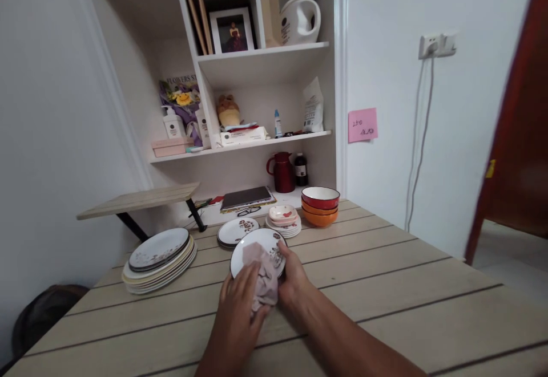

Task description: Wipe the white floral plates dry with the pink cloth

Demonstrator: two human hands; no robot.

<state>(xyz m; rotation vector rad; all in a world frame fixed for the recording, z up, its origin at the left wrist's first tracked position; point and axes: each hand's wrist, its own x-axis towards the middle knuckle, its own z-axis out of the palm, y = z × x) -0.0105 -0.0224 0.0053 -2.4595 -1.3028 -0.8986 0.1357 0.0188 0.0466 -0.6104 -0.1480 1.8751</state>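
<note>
A white plate (240, 255) with a dark rim and a brown flower pattern is tilted up above the table. My right hand (295, 277) grips its right edge, thumb on the upper face. Pressed against the plate's face is a crumpled pinkish cloth (266, 280), which my left hand (242, 297) holds with its fingers over it. The plate's underside and the right hand's fingers beneath it are hidden. Just behind lies a short stack of similar dark-rimmed plates (233, 231).
A tall plate stack (158, 257) stands at left, near a small raised wooden shelf (145, 199). Small dishes (283, 223) and stacked bowls (320, 209) sit at the back. Behind them are a red jug (283, 173), a dark laptop-like slab (248, 197) and glasses (249, 211).
</note>
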